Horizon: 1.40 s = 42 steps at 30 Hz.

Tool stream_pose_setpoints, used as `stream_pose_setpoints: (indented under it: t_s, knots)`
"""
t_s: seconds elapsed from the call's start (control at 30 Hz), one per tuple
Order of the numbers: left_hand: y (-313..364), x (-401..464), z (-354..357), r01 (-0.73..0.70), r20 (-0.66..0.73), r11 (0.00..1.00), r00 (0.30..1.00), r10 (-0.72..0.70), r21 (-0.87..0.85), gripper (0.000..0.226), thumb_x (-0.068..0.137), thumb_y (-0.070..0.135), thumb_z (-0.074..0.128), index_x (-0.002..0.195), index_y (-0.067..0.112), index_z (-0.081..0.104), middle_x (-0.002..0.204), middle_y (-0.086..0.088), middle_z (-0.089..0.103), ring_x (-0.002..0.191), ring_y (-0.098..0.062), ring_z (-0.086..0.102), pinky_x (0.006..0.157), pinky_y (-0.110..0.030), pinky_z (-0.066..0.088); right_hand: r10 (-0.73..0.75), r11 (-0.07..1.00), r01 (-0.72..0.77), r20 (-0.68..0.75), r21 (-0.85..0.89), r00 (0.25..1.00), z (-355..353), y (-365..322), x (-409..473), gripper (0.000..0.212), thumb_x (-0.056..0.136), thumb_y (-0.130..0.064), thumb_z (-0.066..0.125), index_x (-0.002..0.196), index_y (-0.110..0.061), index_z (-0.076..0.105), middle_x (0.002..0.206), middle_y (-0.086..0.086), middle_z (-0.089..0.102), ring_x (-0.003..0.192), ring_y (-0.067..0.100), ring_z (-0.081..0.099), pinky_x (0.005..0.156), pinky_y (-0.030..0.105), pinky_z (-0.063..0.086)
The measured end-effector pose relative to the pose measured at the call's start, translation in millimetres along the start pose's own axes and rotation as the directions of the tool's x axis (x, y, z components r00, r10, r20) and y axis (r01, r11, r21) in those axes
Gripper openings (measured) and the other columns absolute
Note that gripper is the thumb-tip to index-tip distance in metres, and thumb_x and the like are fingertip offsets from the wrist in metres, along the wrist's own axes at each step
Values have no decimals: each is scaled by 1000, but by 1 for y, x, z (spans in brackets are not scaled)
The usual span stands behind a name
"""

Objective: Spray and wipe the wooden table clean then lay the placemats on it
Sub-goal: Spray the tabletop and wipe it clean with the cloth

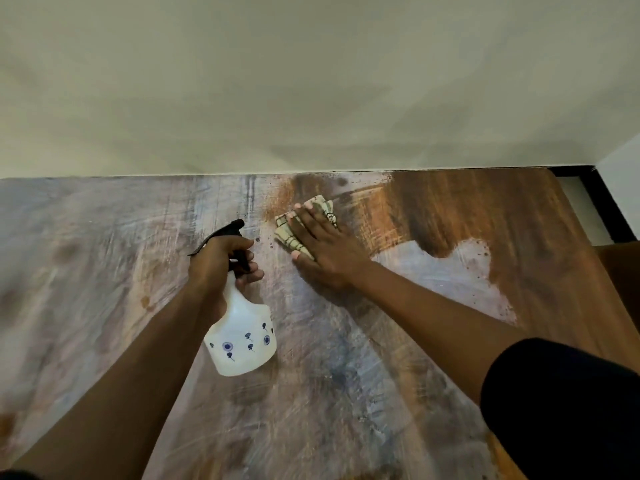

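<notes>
The wooden table [467, 209] fills the lower half of the view, with a pale dusty film over most of it and dark clean wood at the far right. My left hand [221, 259] grips the neck of a white spray bottle [242, 341] with blue dots and a black trigger head, held above the table's middle. My right hand [322, 247] lies flat, fingers spread, pressing a folded cream checked cloth [294, 237] onto the table near the far edge. No placemats are in view.
A plain cream wall [311, 81] stands right behind the table's far edge. At the far right a black frame [602, 206] and a white surface lie past the table's rounded corner. Small droplets speckle the wood around the cloth.
</notes>
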<state>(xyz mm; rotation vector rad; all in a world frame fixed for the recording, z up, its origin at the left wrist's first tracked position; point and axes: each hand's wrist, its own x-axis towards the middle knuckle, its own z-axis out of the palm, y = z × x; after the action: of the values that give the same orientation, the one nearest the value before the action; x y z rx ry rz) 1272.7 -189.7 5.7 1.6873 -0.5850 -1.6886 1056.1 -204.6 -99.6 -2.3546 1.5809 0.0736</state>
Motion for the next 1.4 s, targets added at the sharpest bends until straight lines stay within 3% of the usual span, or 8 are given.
stream_pose_setpoints:
  t_s: [0.2, 0.33, 0.6, 0.8, 0.93, 1.13, 1.27, 1.4]
  knots:
    - [5, -1, -19, -35, -12, 999, 999, 35, 10, 8, 92, 8, 61, 95, 13, 67, 66, -3, 53, 55, -21, 55, 37, -18, 34, 493, 863, -488, -11, 133, 870, -37, 99, -6, 76, 107, -64, 15, 164, -26, -18, 172, 6, -22, 159, 31, -18, 126, 63, 4]
    - [-6, -3, -31, 13, -6, 1000, 1000, -13, -18, 17, 95, 9, 59, 79, 15, 57, 65, -1, 48, 49, -16, 48, 37, -20, 32, 607, 779, -601, 22, 182, 794, -43, 119, 1, 77, 108, -60, 19, 166, -21, -14, 173, 8, -22, 158, 32, -22, 127, 65, 5]
    - [-11, -3, -44, 36, 25, 998, 999, -37, 50, 6, 92, 15, 64, 97, 14, 66, 72, -5, 61, 58, -23, 69, 38, -18, 34, 311, 950, -309, -64, 29, 948, -14, -15, 55, 75, 108, -62, 14, 166, -22, -11, 173, 11, -15, 158, 35, -17, 118, 62, -20]
    - [-2, -12, -42, 71, 23, 996, 997, -72, 46, 12, 90, 16, 68, 84, 6, 64, 78, -8, 60, 65, -26, 67, 37, -18, 37, 96, 994, -96, 4, 49, 995, -11, -53, 66, 73, 109, -57, 21, 167, -23, -8, 175, 5, -13, 160, 26, -14, 127, 58, -1]
    - [2, -16, -39, 50, 35, 998, 998, -52, 31, 11, 90, 13, 67, 83, 6, 62, 80, -8, 59, 70, -27, 64, 37, -17, 39, 281, 959, -279, -43, 49, 959, -28, 12, 52, 72, 108, -62, 13, 166, -26, -12, 173, 7, -16, 159, 29, -16, 120, 57, -14]
    - [-3, -16, -33, 69, 74, 995, 994, -74, 66, 17, 89, 16, 67, 75, 8, 62, 69, -7, 61, 62, -25, 67, 36, -19, 35, 592, 793, -579, -11, 189, 806, -44, 114, 12, 72, 110, -57, 17, 167, -21, -9, 174, 8, -17, 159, 31, -17, 128, 61, 4]
    - [-8, -17, -26, 76, 108, 997, 991, -78, 24, 13, 91, 15, 66, 80, 8, 62, 75, -7, 59, 64, -25, 64, 36, -19, 37, 619, 767, -605, 1, 213, 785, -44, 105, 15, 74, 110, -58, 17, 167, -19, -10, 174, 9, -17, 159, 33, -18, 128, 62, 3]
    - [-5, -19, -26, 72, 101, 997, 992, -73, 11, 14, 91, 14, 66, 79, 7, 62, 75, -8, 59, 59, -23, 63, 35, -18, 37, 452, 889, -443, -72, 115, 889, -28, 39, 37, 74, 108, -59, 15, 166, -21, -12, 173, 11, -15, 158, 34, -17, 126, 62, -5]
